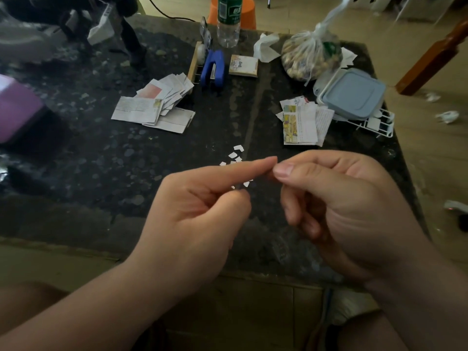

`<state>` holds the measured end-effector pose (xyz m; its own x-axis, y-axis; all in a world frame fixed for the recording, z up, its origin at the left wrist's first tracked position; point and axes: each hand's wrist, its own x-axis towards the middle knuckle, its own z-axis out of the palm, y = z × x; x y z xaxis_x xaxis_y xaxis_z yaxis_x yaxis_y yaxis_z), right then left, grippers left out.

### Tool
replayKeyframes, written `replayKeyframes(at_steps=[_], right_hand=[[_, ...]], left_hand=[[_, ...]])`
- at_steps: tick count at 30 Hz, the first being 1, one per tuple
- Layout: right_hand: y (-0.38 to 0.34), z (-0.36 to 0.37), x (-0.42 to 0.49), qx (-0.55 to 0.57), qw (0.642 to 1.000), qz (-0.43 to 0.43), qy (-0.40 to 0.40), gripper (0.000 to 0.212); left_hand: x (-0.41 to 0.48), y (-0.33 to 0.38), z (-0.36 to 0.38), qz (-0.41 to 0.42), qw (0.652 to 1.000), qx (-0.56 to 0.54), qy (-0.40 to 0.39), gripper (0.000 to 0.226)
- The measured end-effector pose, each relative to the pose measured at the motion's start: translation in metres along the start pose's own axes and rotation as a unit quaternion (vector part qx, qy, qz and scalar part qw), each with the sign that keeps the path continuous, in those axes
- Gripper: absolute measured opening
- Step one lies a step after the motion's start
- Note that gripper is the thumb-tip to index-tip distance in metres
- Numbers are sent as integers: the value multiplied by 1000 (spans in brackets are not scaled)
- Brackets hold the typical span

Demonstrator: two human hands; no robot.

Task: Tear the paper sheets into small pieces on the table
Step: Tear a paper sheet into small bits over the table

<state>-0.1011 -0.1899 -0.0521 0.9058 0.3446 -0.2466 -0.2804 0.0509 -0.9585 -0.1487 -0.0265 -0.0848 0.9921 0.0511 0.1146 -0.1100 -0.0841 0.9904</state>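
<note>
white scraps (pixel 236 158) dot the tabletop (pixel 126 160) — left hand (pixel 192 211) and right hand (pixel 342 198), fingers curled, meet tip to tip (any paper pinched hidden, can't tell) — pinch close, tear short.

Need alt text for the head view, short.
Left hand and right hand meet fingertip to fingertip above a dark table, over small white paper scraps; no piece visible between them. A left pile and a right pile of printed sheets lie behind, by a blue stapler.
</note>
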Motion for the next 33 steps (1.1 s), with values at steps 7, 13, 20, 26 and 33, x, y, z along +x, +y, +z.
replayKeyframes(at_steps=[7,13,20,26,33], right_hand=[[2,-2,1,12,1000,-3,-5,15],[5,-3,3,28,1000,3,-13,13],[4,-1,3,30,999,6,-15,9],[5,-2,3,36,999,2,-21,14],[5,-1,2,-2,1000,0,-4,7]], left_hand=[[-2,-2,1,15,1000,26,-2,43],[1,8,3,18,1000,-1,-20,48],[-1,6,2,22,1000,2,-18,46],[-3,-2,0,36,999,38,-3,43],[-1,7,2,41,998,47,-21,42]])
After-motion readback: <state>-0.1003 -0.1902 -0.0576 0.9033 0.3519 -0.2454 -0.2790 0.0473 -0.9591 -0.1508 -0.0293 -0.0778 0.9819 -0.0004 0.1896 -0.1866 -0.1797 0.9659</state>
